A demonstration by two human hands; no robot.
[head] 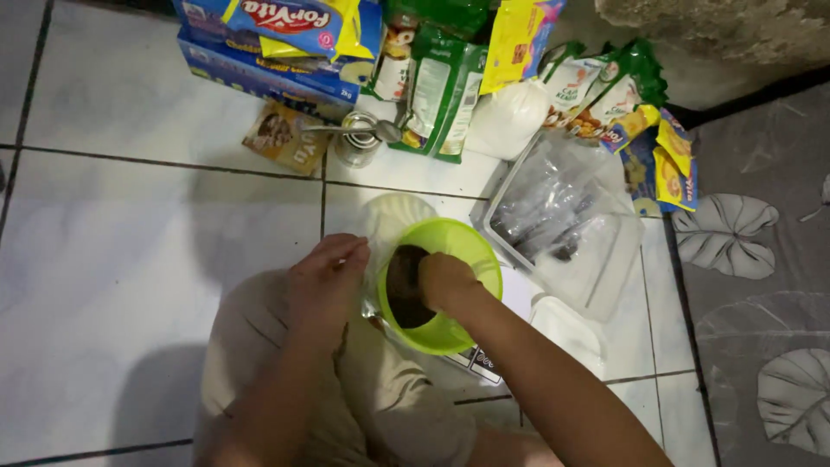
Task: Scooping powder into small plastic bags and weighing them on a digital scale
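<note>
Two hands work at a lime-green bowl (467, 251) in the middle of the frame. It sits on a kitchen scale (481, 361) and already holds a dark brown heap. The right hand (445, 281) dips inside, closed around some of it; the left hand (327, 278) pinches a clear plastic bag (391, 220) beside the rim. More weighing seems left, I judge. A blue box (259, 69) lies upper left, green pouches (445, 95) and yellow sachets (674, 160) along the top, a small tin (356, 143) between them.
</note>
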